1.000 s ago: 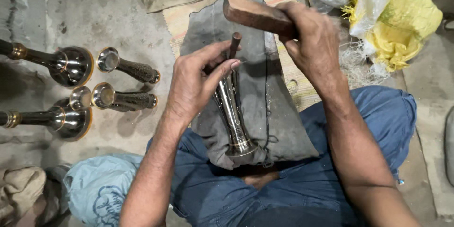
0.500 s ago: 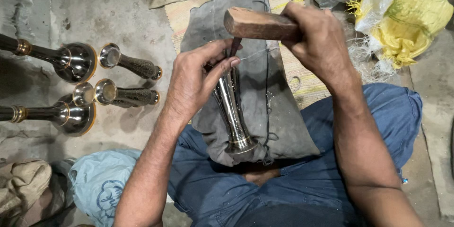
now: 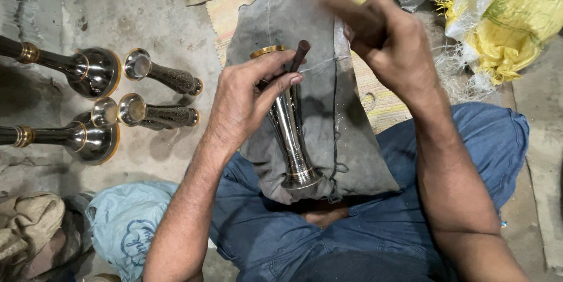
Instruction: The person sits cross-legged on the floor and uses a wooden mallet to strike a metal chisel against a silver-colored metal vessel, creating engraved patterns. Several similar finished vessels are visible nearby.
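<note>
Hands — left hand [image 3: 249,97] pinching punch [image 3: 300,54], right hand [image 3: 381,35] raised.

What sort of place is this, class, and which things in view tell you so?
Probably a small floor-level metalcraft workshop: a polished flared metal vase lies on a grey padded cloth, finished brass-trimmed metal pieces lie on the bare concrete floor.

We're down on the floor of a metalworker's workshop: bare, stained concrete floor [image 3: 146,12], polished trumpet-shaped metal vases [image 3: 88,71] laid out in rows, a grey work cloth [image 3: 352,141] across the lap, woven sacks [image 3: 504,18] heaped nearby.
</note>
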### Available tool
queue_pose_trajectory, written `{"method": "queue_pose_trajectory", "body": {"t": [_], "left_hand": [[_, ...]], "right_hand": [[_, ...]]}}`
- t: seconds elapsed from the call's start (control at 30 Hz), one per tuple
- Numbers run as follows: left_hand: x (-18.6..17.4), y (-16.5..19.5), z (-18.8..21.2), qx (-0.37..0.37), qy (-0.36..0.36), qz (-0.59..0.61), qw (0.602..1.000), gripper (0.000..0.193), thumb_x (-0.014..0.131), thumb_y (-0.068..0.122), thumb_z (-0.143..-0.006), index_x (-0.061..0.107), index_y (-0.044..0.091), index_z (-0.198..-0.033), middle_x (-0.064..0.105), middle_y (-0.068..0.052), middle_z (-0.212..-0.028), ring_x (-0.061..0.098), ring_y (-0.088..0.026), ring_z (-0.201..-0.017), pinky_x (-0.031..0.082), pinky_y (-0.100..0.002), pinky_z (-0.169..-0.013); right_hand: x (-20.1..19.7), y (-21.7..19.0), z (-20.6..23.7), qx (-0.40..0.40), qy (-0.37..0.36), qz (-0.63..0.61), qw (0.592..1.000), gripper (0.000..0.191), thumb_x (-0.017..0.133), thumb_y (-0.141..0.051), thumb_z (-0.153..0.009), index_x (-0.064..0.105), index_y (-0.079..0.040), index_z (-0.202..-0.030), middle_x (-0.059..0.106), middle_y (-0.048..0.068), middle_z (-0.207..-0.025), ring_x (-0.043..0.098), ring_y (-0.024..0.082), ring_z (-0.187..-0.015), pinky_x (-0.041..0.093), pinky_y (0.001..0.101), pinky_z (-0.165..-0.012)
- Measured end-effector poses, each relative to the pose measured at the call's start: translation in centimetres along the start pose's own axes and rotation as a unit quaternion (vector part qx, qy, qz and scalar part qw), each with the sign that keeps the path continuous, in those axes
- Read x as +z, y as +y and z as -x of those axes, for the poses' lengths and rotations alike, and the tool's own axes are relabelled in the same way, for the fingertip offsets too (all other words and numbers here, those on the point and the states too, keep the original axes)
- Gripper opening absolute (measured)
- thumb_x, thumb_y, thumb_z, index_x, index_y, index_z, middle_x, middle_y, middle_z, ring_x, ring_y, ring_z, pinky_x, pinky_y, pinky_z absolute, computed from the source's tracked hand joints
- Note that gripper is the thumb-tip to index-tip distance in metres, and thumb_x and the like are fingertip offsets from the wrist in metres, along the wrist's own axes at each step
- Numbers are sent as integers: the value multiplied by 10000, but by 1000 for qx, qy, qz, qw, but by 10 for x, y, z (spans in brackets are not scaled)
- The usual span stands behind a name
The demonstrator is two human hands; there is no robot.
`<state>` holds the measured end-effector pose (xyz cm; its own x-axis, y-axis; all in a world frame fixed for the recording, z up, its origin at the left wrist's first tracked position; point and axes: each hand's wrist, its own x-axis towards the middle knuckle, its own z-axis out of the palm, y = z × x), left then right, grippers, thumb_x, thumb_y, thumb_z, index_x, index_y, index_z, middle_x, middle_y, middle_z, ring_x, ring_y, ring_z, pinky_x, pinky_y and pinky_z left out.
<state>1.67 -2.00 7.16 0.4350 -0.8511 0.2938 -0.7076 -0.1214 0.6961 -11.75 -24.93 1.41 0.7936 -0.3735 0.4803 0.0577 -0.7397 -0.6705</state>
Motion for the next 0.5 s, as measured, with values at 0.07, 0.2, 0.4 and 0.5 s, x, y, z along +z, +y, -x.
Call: {"method": "queue_pose_trajectory", "body": {"t": [0.07, 0.2, 0.4, 0.5], "left_hand": [[-1, 1, 0, -48, -16, -13, 999, 318, 790, 183, -936, 713, 42, -1211, 782, -117, -984, 781, -185, -865, 613, -330, -735], [0, 2, 0, -18, 6, -4, 1000, 353, 794, 183, -933, 701, 38, -1241, 787, -120, -1055, 784, -185, -904, 623, -323, -758], [2, -5, 10, -40, 5, 25, 999, 359, 790, 178, -927, 711, 27, -1244, 783, -122, -1112, 784, -180, -929, 638, -311, -796], [6, -13, 18, 1, 27, 18, 999, 353, 794, 167, -948, 705, 23, -1258, 770, -119, -1181, 785, -191, -1019, 644, -311, -851]], "right_hand": [[-2, -2, 0, 5, -10, 11, 1000, 314, 803, -98, -953, 593, -21, -1174, 667, 73, -911, 664, 218, -844, 526, 412, -758], [-3, -5, 0, 42, -34, 32, 998, 274, 811, -115, -971, 594, -42, -1122, 647, 64, -864, 652, 213, -795, 514, 412, -703], [-1, -7, -1, 95, -48, 41, 993, 240, 788, -103, -939, 597, -70, -1081, 636, 81, -813, 652, 257, -768, 506, 425, -687], [-1, -8, -1, 13, -48, 106, 993, 260, 816, -92, -949, 601, -66, -1093, 645, 97, -845, 665, 276, -810, 508, 449, -750]]}}
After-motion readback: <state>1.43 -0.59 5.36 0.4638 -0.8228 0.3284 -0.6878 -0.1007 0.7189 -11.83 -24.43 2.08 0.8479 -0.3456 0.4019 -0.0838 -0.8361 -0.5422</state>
